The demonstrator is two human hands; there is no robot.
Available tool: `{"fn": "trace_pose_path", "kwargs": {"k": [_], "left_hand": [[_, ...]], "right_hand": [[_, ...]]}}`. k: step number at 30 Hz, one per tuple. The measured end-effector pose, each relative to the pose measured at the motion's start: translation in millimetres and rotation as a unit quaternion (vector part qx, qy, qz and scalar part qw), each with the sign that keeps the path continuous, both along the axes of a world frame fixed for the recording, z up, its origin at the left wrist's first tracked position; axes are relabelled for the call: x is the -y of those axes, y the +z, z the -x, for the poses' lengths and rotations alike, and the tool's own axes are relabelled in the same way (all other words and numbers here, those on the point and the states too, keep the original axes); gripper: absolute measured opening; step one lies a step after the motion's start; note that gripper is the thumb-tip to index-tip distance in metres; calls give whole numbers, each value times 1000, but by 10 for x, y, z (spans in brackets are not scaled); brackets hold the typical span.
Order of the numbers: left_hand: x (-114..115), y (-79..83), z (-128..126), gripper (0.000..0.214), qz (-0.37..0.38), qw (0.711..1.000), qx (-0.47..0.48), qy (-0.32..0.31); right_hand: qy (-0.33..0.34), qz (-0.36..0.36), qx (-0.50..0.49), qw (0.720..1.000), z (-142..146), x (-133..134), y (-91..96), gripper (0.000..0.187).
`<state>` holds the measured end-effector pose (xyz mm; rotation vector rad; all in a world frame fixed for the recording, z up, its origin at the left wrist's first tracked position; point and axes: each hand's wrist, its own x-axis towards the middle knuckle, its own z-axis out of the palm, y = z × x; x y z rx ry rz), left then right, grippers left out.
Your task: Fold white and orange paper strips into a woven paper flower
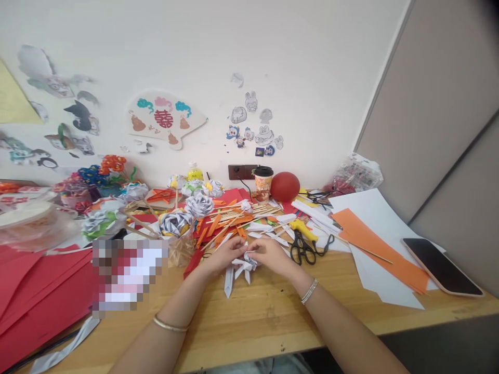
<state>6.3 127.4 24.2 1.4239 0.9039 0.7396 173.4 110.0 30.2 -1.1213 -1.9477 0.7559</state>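
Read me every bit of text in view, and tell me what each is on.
"囍": in red on the fan-shaped cutout on the wall.
Lidded cup: print too small to read.
Red-and-white item at far left: marks too blurred to read.
I can make out no other words, brands or numbers.

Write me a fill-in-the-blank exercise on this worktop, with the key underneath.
1. The left hand and right hand hold a folded paper piece whose colour is ____.
2. The balloon beside the lidded cup is coloured ____.
3. The handles of the scissors are coloured ____.
4. In this view, the phone lies to the ____ of the orange sheet.

Missing words: white; red; black; right.
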Motion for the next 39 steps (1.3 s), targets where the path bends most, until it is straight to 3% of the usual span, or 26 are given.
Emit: {"fn": "trace_pose_path", "kwargs": {"k": [4,9,13,20,25,32,39], "left_hand": [[8,-14,-20,30,-24,999,-21,10],[-5,-42,-35,32,-42,997,-48,31],[-31,-76,-18,34,-46,998,-42,25],[27,-38,-35,32,18,1000,-8,22],[18,-43,-44,32,10,999,17,33],[-41,-110,-9,33,-29,997,6,73],[-77,-149,-38,36,-40,993,26,110]], "right_hand": [[-15,-15,-2,1000,10,7,9,6],[-31,-46,22,998,35,3,5,11],[-15,-29,2,999,30,9,21,23],[-20,-76,48,996,18,10,26,13],[3,-106,49,993,5,20,53,17],[60,-89,48,993,-11,41,69,23],[63,-132,65,987,-7,70,131,30]]}}
